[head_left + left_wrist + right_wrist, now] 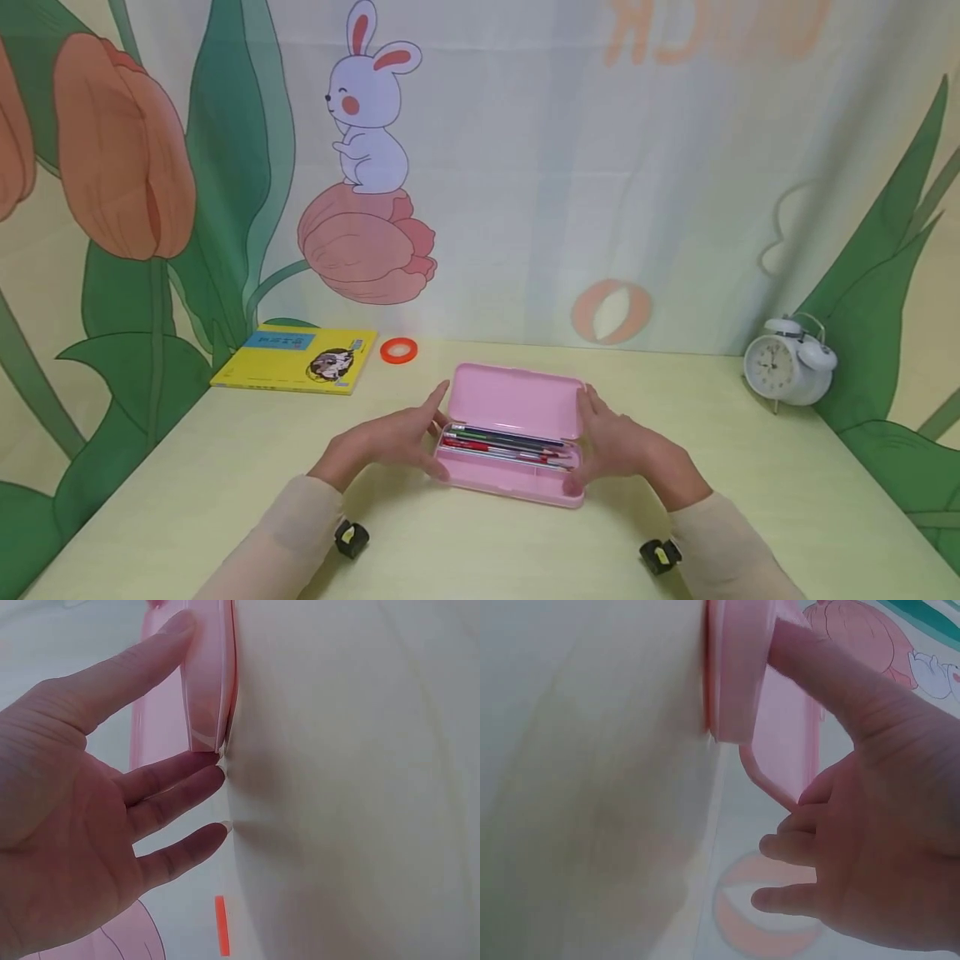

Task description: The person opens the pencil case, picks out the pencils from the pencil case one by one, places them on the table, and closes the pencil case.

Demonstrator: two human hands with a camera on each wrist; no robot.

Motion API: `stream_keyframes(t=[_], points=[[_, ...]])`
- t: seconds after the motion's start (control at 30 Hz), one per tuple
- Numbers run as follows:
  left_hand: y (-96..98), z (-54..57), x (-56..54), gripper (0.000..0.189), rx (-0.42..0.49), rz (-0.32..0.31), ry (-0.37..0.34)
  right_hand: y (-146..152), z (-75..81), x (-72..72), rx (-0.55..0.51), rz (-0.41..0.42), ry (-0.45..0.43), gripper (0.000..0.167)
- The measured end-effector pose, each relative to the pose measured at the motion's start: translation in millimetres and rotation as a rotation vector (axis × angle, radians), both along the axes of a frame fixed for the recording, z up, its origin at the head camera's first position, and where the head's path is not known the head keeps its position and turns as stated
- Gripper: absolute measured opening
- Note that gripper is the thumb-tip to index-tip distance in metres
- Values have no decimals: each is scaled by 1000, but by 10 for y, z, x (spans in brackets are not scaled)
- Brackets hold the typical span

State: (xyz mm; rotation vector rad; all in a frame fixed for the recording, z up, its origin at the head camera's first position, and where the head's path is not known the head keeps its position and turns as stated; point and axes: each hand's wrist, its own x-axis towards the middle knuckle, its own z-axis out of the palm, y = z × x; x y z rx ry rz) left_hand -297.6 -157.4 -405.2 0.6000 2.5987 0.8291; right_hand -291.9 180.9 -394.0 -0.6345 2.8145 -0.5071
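Observation:
A pink pencil case [517, 402] lies on the table with its lid raised at the back. Several pencils and pens [510, 444], among them a red pen, fill its rear compartment. At the left end is my left hand [390, 437]; in the left wrist view its thumb [142, 664] touches the case's front side while the other fingers extend loosely by the end. My right hand [622, 446] is at the right end. Its thumb [817, 664] rests on the front rim, and its upper fingers reach the raised lid; the index finger is partly hidden.
Toward the back left lie a yellow book [292, 358] and an orange ring-shaped roll of tape [399, 351]. A white alarm clock [787, 362] stands at the right rear. Behind the table [480, 550] hangs a curtain [517, 167] with a rabbit and tulips.

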Motion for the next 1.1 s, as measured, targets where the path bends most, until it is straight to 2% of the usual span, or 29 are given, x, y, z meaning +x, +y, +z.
stream_keyframes(t=[0.13,0.23,0.47,0.7,0.83,1.1], points=[[12,1,9,130,-18,-14,-1,-3,-18,-7,43,11,44,142],[34,9,27,129,-27,-18,-12,9,-18,-12,31,26,53,142],[46,19,57,124,-26,-22,-24,49,-4,12,-18,62,-16,150],[35,-19,33,121,-6,-56,-19,51,16,69,64,75,-33,158],[42,-15,45,120,-11,-51,-25,37,-3,86,84,75,-61,156],[50,27,80,120,-24,-31,-14,41,-24,59,37,118,-82,148]])
